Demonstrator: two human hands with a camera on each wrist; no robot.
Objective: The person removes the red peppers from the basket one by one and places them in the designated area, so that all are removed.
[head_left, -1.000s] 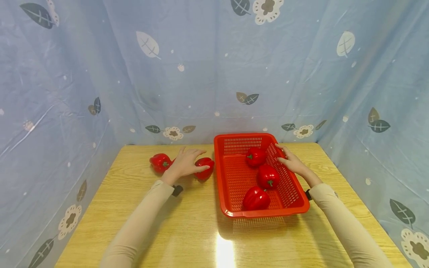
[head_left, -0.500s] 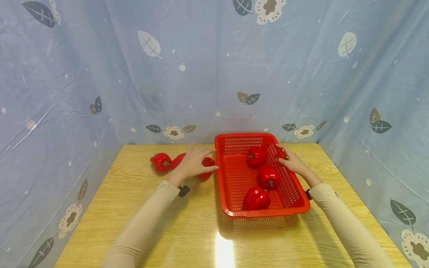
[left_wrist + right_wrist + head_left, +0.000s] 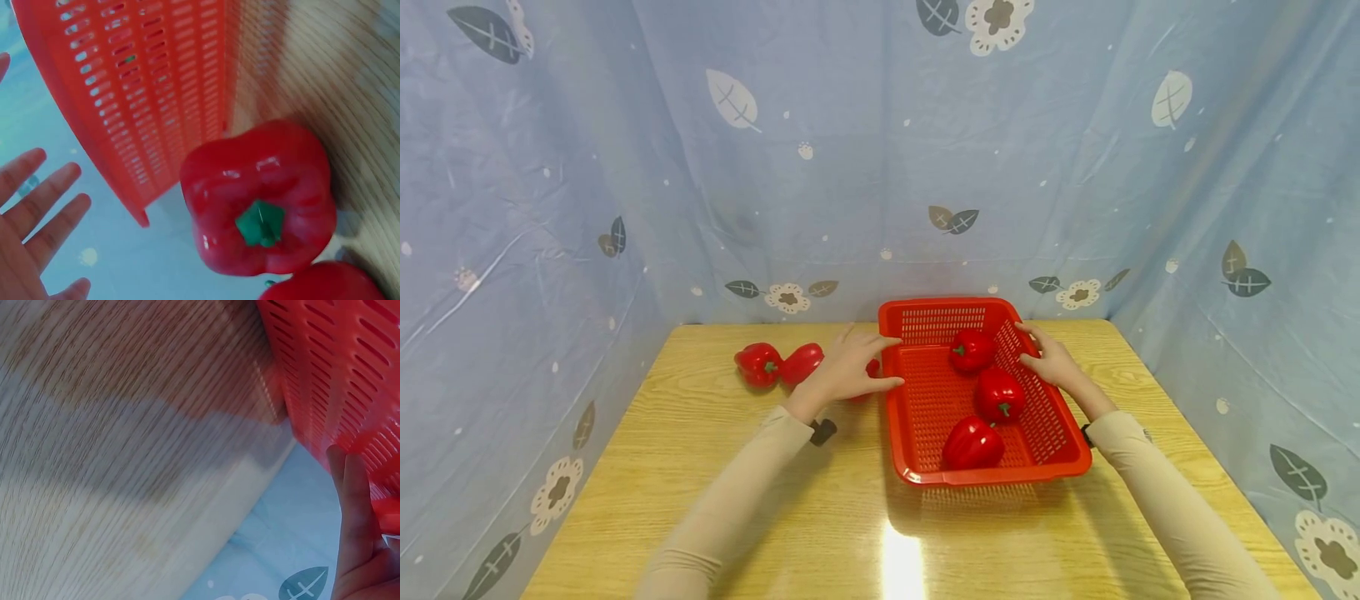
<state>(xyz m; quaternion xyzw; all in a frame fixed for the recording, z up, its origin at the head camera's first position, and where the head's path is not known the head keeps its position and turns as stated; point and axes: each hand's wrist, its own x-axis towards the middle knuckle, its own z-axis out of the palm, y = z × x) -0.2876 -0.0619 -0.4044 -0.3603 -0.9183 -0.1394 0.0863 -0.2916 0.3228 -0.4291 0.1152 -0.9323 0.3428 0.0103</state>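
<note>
A red plastic basket (image 3: 928, 477) with slotted walls stands on the table and holds three red bell peppers, one of them a front pepper (image 3: 973, 443). My left hand (image 3: 850, 368), fingers spread and holding nothing, hovers at the basket's left rim. Below that hand a red bell pepper (image 3: 262, 194) with a green stem rests beside the basket wall, mostly hidden in the head view. At the right rim my right hand (image 3: 1054, 364) grips the basket, thumb over the edge and fingers (image 3: 355, 494) against the outer wall.
Left of the basket lie two more red bell peppers, a far-left pepper (image 3: 758, 365) and one beside it (image 3: 802, 363). A wooden table (image 3: 805, 517) carries everything. Blue patterned curtains (image 3: 820, 167) enclose its back and sides.
My left hand has moved right, from beside the nearest loose pepper to over the basket's left rim, covering that pepper more. Right hand and basket have stayed in place.
</note>
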